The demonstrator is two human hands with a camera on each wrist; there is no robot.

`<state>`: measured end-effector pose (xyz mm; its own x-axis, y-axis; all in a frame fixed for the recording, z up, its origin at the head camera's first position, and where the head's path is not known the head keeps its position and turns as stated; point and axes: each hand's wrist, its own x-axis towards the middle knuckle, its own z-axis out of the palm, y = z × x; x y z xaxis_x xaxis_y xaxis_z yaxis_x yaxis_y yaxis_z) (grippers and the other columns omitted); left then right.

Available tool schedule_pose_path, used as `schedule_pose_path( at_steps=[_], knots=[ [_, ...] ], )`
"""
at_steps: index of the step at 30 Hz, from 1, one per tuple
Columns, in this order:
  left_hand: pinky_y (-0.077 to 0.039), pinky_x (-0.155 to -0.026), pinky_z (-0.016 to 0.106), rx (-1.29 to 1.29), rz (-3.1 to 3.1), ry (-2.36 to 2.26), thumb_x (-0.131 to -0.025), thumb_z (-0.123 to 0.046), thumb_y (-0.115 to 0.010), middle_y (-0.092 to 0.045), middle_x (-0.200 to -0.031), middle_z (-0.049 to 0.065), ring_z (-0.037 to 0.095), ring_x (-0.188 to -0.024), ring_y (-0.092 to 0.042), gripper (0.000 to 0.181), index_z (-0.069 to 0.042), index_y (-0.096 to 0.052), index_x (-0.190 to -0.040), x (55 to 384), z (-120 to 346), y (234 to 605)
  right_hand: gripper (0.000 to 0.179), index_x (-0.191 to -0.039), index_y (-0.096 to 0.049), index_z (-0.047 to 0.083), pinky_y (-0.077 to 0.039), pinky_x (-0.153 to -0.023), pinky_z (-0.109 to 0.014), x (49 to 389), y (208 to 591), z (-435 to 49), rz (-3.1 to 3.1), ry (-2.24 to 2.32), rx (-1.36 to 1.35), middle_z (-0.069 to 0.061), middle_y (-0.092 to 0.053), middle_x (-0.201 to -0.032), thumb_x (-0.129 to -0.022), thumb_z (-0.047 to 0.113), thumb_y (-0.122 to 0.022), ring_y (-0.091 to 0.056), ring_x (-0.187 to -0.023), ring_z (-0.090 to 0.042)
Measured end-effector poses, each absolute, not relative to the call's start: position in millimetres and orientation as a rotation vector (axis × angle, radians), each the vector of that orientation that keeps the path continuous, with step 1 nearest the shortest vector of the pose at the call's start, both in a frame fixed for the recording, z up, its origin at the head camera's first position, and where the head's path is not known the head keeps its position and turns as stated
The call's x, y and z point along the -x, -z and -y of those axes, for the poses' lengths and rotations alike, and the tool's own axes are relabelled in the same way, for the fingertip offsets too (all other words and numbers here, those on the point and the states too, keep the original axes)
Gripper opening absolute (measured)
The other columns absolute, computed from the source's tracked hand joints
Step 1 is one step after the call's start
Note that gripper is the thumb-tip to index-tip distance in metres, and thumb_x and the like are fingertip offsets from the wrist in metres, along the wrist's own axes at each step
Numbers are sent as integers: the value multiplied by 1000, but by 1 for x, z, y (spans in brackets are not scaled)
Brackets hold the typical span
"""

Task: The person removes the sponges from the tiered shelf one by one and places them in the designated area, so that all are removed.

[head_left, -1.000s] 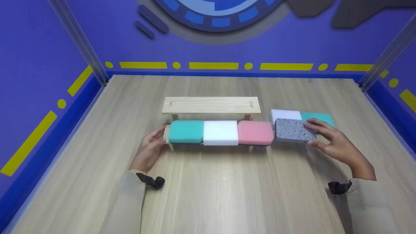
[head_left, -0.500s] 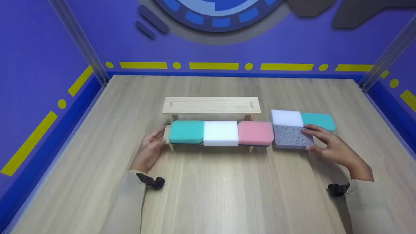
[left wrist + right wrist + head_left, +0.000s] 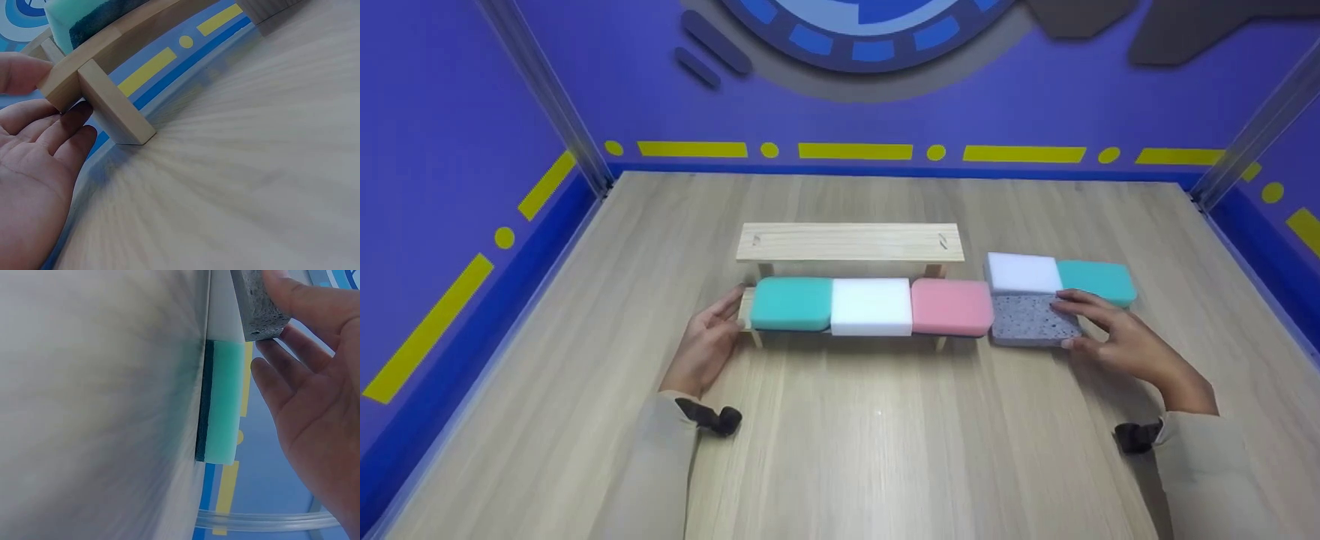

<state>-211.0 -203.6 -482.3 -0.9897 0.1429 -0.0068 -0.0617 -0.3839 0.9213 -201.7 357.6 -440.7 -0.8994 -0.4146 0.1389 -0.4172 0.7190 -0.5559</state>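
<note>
My left hand [image 3: 707,341] grips the left end of a two-tier wooden stand [image 3: 851,242], thumb at the board's end and fingers beneath, as the left wrist view shows. In a row on the stand's front board lie a teal sponge [image 3: 791,304], a white sponge [image 3: 871,307] and a pink sponge [image 3: 952,307]. To the right of the pink one, my right hand [image 3: 1129,337] pinches the right end of a grey speckled sponge [image 3: 1033,319] between thumb and fingers. In the right wrist view, this porous sponge [image 3: 261,312] is held raised off the tabletop.
Behind the grey sponge lie another white sponge [image 3: 1023,272] and another teal sponge [image 3: 1097,282], side by side on the wooden table [image 3: 877,442]. A blue panel [image 3: 847,112] with yellow marks stands along the back, with more panels at both sides.
My right hand has drawn the grey sponge lower and toward me, uncovering the white sponge behind it; over the last half second it shifted only slightly. My left hand has stayed put.
</note>
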Motion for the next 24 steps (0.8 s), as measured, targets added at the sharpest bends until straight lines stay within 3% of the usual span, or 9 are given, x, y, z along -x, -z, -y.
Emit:
schedule_pose_path(
  at_steps=[2,8,11,13,15,24],
  knots=[
    [-43,-99,15,-113,-1662,-2520,-87,14,-41,-20,-157,24,32,-146,-20,65,10,-19,-148,211,204,483,55,-136,-53,2,-16,-90,7,202,440,-358,2927,-937,-694,-26,-39,-146,-87,20,-69,-35,-130,-52],
    [-43,-99,15,-114,-1664,-2514,-87,14,-42,-18,-157,24,32,-146,-19,66,11,-18,-148,212,204,484,55,-136,-53,2,-21,-91,4,202,437,-359,2960,-894,-694,-26,-40,-145,-87,20,-70,-36,-130,-52],
    [-44,-98,15,-104,-1663,-2512,-87,14,-42,-19,-157,24,32,-146,-19,66,10,-18,-148,212,204,483,56,-136,-51,0,-34,-106,-20,202,435,-359,2994,-894,-681,-27,-38,-146,-87,18,-70,-34,-132,-53],
    [-44,-98,15,-102,-1669,-2509,-88,13,-42,-19,-157,23,31,-146,-20,66,10,-17,-149,212,204,483,57,-136,-51,-1,-38,-106,-44,203,434,-359,3021,-892,-656,-27,-37,-146,-86,16,-70,-33,-132,-53],
    [-44,-98,15,-103,-1672,-2508,-88,13,-42,-19,-158,23,31,-146,-20,67,9,-16,-149,211,203,482,57,-136,-50,-2,-34,-97,-65,203,434,-358,3040,-901,-639,-28,-36,-146,-85,14,-71,-31,-132,-54],
    [-43,-99,15,-104,-1684,-2495,-88,13,-41,-18,-158,21,29,-147,-20,67,8,-16,-150,211,204,482,57,-136,-50,-3,-33,-98,-69,205,435,-358,3068,-912,-631,-30,-36,-146,-85,11,-70,-30,-133,-55]
  ],
)
